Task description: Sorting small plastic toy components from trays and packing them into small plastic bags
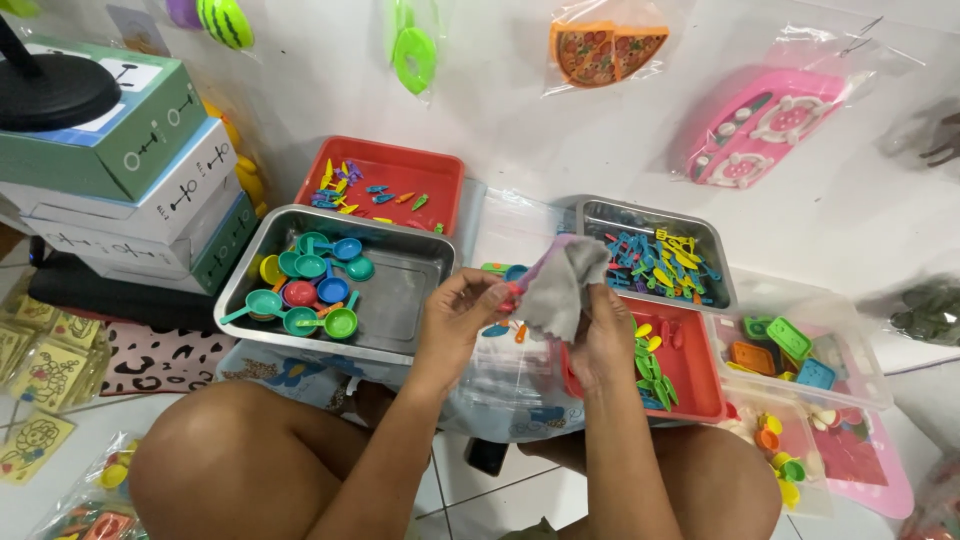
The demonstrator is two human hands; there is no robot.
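1. Stack of boxes (130, 170), green and white, far left against the wall; a black round base rests on top.
2. Metal tray (400, 300), left of centre, holding small toy pans (310, 285) in blue, teal, green, yellow and pink, gathered at its left end.
3. Red tray (425, 175), behind the metal tray, with small coloured toy pieces scattered in it.
4. Left hand (455, 310), fingers closed, pinching a small toy piece (512, 290) at its tip; what kind of piece it is cannot be told.
5. Grey cloth (563, 285), centre, touching the toy piece and draped over the right hand.
6. Right hand (603, 335), closed around the grey cloth from below, just beside the left hand.
7. Second metal tray (610, 215), right of centre, filled with small blue and yellow toy utensils.
8. Second red tray (695, 385), under the right hand, with green and yellow pieces.
9. Clear plastic box (840, 345), far right, containing toy pieces in green, orange and blue.
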